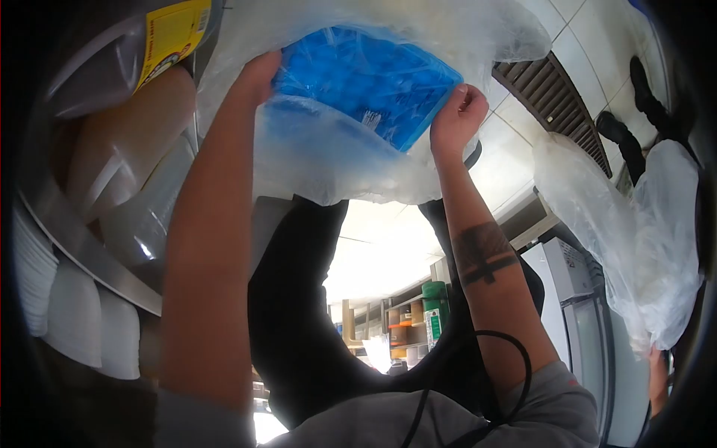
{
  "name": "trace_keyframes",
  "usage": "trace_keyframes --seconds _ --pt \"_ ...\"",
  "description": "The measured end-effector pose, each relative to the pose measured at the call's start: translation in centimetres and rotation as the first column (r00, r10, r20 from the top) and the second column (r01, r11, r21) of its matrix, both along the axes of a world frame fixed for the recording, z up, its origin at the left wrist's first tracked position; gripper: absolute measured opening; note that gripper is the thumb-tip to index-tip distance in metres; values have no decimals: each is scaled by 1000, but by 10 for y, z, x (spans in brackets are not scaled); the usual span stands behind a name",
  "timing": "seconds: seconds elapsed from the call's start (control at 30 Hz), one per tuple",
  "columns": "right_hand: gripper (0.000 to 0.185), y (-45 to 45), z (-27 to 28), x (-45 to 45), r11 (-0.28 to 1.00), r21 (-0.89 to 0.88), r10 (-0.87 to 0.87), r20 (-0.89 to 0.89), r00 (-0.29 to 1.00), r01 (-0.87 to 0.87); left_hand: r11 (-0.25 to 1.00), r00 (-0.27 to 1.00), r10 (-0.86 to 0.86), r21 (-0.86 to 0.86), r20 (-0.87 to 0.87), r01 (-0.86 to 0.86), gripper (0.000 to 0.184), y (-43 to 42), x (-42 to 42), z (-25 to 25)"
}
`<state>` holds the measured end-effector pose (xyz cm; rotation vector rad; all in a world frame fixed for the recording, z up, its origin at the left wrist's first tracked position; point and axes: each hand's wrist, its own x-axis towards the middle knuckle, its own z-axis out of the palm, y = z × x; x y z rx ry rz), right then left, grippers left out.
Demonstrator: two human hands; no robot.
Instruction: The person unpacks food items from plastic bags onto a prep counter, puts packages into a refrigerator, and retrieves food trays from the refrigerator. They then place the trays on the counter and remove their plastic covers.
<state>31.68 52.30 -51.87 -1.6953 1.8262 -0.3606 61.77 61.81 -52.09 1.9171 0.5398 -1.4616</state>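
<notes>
Blue film-wrapped pack [366, 75] sits between both hands, its lower left part behind a translucent plastic bag [336, 164]. Handling it at the bag looks like the current step. The right hand [457, 123] pinches the pack's right corner; the left hand's [261, 78] fingertips are hidden, so I cannot tell its grip. The next move probably calls for keeping loose film off the pack's edges. Plastic jugs [123, 145] crowd the left; tiled floor [515, 116] gives room rightward.
</notes>
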Motion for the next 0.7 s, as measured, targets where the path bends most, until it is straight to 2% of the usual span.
trace_keyframes --seconds 0.03,0.1,0.13,0.17,0.2,0.23,0.27,0.3,0.33,0.4,0.43,0.5,0.53,0.6,0.63,0.7 --pt "56 1 -1 2 1000 -3 -3 -4 1000 3 1000 1000 -3 -3 -4 3 41 4 3 -12" --pt "54 4 1 3 965 240 -140 134 981 105 998 983 -63 -41 -175 57 43 21 12 -36" --pt "54 5 -3 0 965 237 -141 130 981 108 997 982 -65 -44 -179 58 43 26 12 -44" --pt "51 6 -7 -1 886 398 -365 283 887 238 999 970 -32 -32 -242 25 44 29 14 -52" --pt "49 8 -13 0 762 568 -579 384 720 310 1000 954 1 -17 -301 -7 46 28 17 -53" --pt "49 9 -17 -3 762 570 -579 387 718 307 1000 955 2 -16 -296 -7 46 28 19 -54" --pt "48 9 -18 -10 615 738 -745 428 512 279 1000 955 -10 16 -298 16 48 28 19 -55" --pt "48 11 -21 -17 457 868 -874 398 278 194 998 953 -24 47 -303 40 51 30 18 -58" --pt "48 15 -26 -20 460 865 -874 401 276 199 998 951 -29 42 -307 44 51 29 17 -60" --pt "48 22 -40 -23 422 883 -814 269 516 205 998 953 -52 17 -300 60 53 29 17 -65" --pt "48 21 -47 -25 423 883 -814 271 514 204 998 952 -51 14 -302 58 54 30 18 -69" --pt "39 21 -61 -30 290 956 -882 247 402 48 998 949 -53 7 -310 59 54 33 16 -74" --pt "39 21 -69 -31 288 956 -883 247 399 46 998 948 -55 4 -314 59 54 34 16 -76" --pt "41 20 -82 -34 281 955 -884 294 364 -91 998 946 -58 -4 -320 60 54 36 13 -81" --pt "41 23 -86 -34 283 955 -883 296 364 -89 998 945 -56 -8 -322 56 54 38 11 -83" --pt "42 30 -90 -28 379 925 -884 368 289 -20 998 947 -65 -29 -314 59 55 43 9 -84"
